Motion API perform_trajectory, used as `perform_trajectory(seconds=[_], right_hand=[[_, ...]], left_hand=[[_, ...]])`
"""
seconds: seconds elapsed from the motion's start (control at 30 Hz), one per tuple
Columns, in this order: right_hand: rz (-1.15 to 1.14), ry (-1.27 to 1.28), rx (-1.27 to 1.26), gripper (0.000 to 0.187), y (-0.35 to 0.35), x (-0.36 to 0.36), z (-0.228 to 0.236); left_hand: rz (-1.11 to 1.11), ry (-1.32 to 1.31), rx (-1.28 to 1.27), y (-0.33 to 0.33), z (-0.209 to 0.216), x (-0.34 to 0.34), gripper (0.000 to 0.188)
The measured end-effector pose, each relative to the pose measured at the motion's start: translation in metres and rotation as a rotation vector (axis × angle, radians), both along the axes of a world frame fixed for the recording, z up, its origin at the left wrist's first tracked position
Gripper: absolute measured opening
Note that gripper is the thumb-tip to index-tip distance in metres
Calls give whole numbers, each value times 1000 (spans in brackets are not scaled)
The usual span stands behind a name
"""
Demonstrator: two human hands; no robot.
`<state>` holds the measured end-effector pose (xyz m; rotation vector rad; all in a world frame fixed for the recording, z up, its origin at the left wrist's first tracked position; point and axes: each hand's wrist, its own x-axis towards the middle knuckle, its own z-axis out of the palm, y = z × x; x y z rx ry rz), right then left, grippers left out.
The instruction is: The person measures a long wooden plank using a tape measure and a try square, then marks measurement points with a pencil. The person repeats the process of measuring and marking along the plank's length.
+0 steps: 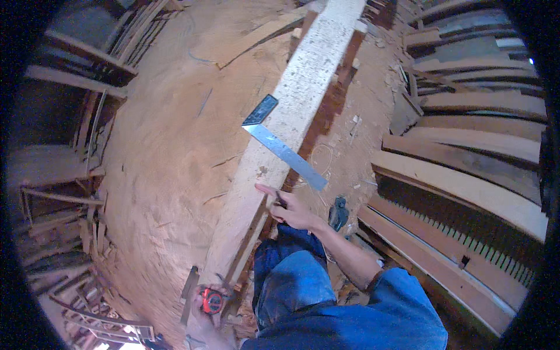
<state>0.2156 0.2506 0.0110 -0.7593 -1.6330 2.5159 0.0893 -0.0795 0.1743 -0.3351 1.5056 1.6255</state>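
A long pale wooden beam [245,192] runs from the lower left up to the far top. Across it lies a carpenter's square [286,154], its dark handle at the beam's left edge and its steel blade reaching past the right edge. My left hand [205,326] is closed round a red and black tape measure [213,300] at the beam's near end. My right hand [297,214] is at the beam's right edge, index finger stretched onto the wood. Its other fingers curl round something small and dark that I cannot make out.
Many curved planks [466,169] are stacked along the right side. A dark tool [338,213] sits on the floor right of my right hand. Sawdust and wood scraps cover the floor [169,146]. Wooden frames [64,201] stand along the left.
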Motion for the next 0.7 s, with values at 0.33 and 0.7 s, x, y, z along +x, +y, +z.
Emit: perform_trajectory(seconds=[0.33,0.7], right_hand=[[512,43,329,49,-92,-10,88],[559,-56,183,44,-102,-21,124]], left_hand=[[-360,352,-360,18,-33,60,38],[-657,528,-698,4,-8,64,32]])
